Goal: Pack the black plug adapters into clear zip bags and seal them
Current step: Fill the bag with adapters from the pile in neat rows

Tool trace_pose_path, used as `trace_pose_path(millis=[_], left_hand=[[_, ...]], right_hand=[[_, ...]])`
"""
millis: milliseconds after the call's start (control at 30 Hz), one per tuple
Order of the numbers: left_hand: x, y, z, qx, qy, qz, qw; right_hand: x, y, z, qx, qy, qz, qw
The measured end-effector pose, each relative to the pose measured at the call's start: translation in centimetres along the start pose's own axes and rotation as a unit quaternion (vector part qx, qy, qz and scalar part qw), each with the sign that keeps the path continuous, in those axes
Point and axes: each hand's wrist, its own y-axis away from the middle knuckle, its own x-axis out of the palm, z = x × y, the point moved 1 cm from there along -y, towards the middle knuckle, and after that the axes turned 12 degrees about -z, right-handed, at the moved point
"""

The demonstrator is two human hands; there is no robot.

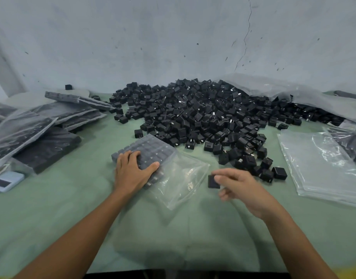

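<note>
A clear zip bag (179,178) lies flat on the green table (72,208), part of it under the left hand (133,170) and the rest reaching toward the right hand (239,186). Its far-left half is packed with rows of black adapters set side by side; the half nearer the right hand is slack and holds nothing. The left hand rests palm-down on the packed rows, fingers spread and thumb stretched out along their near edge. The right hand, somewhat blurred, pinches one black plug adapter (213,181) between thumb and forefinger, just beside the slack end of the bag; its other fingers curl loosely below.

Beyond both hands sprawls a big heap of loose adapters (203,117), its nearest pieces just past the right hand's fingertips. Outward of the right hand lies a stack of empty bags (324,164), flat and glossy. Outward of the left hand, filled bags (42,127) are piled across one another, and nearer than those a small pale device (6,181) with a dark screen sits by the table edge. A crumpled plastic sheet (294,91) drapes the heap's far right side, against a stained, cracked wall (173,37).
</note>
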Motion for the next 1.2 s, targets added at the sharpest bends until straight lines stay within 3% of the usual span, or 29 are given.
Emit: trace_pose_path(millis=[67, 233, 400, 533, 667, 800, 967, 1200], left_hand=[[0.0, 0.0, 0.0, -0.001, -0.001, 0.002, 1.000], [-0.1, -0.1, 0.0, -0.003, -0.002, 0.006, 1.000], [-0.1, -0.1, 0.1, -0.003, -0.004, 0.012, 1.000], [-0.1, -0.1, 0.0, -0.002, -0.007, 0.017, 1.000], [-0.2, 0.0, 0.0, -0.006, -0.008, 0.026, 1.000], [-0.5, 0.1, -0.1, -0.009, -0.007, 0.031, 0.999], [-0.5, 0.1, -0.1, -0.001, -0.023, 0.027, 0.999], [-0.8, -0.6, -1.1, -0.002, -0.105, 0.031, 0.994]], right_hand=[[2.3, 0.5, -0.8, 0.022, -0.002, 0.014, 1.000], [8.0, 0.0, -1.9, 0.097, -0.135, 0.001, 0.986], [11.8, -1.9, -1.8, 0.134, -0.209, -0.092, 0.964], [13.6, -3.4, -1.2, 0.147, -0.238, -0.101, 0.955], [15.0, -4.6, -0.3, 0.198, -0.151, -0.076, 0.966], [15.3, -5.4, 0.2, 0.170, 0.000, -0.042, 0.985], [14.8, -4.8, 0.6, 0.081, 0.021, -0.010, 0.996], [14.8, -4.5, 0.6, 0.031, 0.077, 0.002, 0.997]])
